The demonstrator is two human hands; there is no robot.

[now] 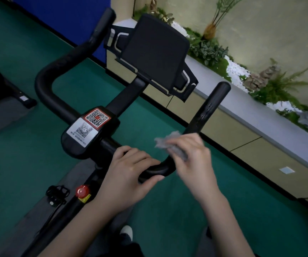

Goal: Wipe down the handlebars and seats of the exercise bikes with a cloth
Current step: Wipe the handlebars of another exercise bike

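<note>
"Grey cloth, position?"
"Lower centre, against handlebar bend; right hand clenched round it."
"Left hand?"
"Fingers wrapped round handlebar, just beside the right."

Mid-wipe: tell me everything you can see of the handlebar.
The handlebar is a black, matte, padded-looking tube: a crossbar passing under the stickered console, bending into two horns that point forward. The right horn shows small marks. The left hand grips the crossbar beside the right bend; the right hand holds a grey cloth against that bend.
</note>
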